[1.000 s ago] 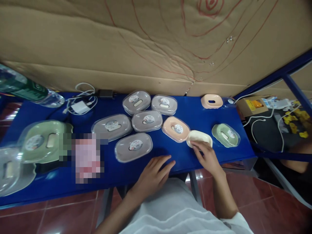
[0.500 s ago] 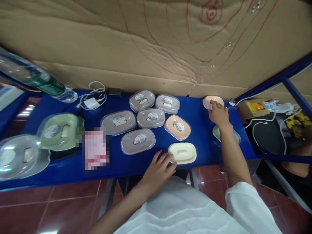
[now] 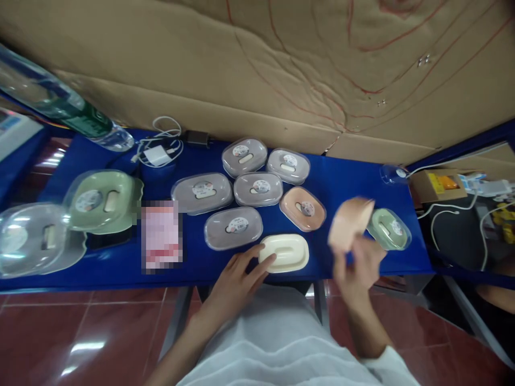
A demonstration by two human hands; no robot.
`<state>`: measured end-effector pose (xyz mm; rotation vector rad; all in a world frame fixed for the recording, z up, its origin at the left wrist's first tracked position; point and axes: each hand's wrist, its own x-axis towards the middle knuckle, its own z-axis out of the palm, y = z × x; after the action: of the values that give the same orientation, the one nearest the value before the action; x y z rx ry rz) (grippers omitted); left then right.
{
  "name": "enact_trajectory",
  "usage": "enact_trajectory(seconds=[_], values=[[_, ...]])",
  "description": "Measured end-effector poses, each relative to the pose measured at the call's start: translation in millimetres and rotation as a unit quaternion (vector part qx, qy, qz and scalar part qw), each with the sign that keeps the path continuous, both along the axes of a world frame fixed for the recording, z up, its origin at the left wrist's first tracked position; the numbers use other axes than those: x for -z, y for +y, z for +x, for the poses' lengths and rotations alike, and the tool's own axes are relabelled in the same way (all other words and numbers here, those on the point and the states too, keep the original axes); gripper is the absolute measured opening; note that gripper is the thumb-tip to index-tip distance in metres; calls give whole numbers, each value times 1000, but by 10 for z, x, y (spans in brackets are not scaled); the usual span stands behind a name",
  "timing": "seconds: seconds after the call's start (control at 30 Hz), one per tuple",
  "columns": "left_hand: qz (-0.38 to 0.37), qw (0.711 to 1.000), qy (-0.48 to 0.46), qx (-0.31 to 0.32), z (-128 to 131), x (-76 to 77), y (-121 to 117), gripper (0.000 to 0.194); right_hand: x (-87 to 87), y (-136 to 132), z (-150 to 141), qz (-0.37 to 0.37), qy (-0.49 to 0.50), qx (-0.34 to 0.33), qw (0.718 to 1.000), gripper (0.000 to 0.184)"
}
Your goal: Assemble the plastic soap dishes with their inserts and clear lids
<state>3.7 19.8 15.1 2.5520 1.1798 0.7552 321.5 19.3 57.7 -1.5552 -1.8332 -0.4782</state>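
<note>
My left hand [image 3: 239, 276] is at the near edge of the table, its thumb and fingers on the left end of a cream oval dish [image 3: 287, 252] with a raised centre. My right hand [image 3: 358, 265], smeared by motion, holds up a peach dish-like piece [image 3: 349, 222], tilted off the table. Behind the cream dish lies a peach oval dish [image 3: 302, 209] with a clear lid and a round label. A green lidded dish [image 3: 389, 229] is just right of my right hand. Several grey lidded dishes [image 3: 258, 189] lie in a group left of the peach one.
Larger green [image 3: 102, 201] and clear-lidded [image 3: 32, 241] dishes stand at the left. A pixelated pink item [image 3: 161, 233], a white charger with cable [image 3: 156, 155] and a water bottle [image 3: 76, 115] are nearby. A clear lid [image 3: 392, 173] lies far right. Cardboard [image 3: 161, 69] backs the table.
My right hand has lifted the peach piece from the back right and brought it nearer. My left hand and the cream dish have shifted left along the table. The view has tilted slightly.
</note>
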Motion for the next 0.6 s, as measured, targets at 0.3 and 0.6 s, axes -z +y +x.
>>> enact_trajectory(seconds=[0.3, 0.6], values=[[-10, 998, -60, -17, 32, 86, 64, 76, 268, -366, -1017, -197, 86, -101, 971, 75], [-14, 1000, 4, 13, -60, 57, 50, 64, 312, -386, -1136, -244, 56, -130, 959, 62]])
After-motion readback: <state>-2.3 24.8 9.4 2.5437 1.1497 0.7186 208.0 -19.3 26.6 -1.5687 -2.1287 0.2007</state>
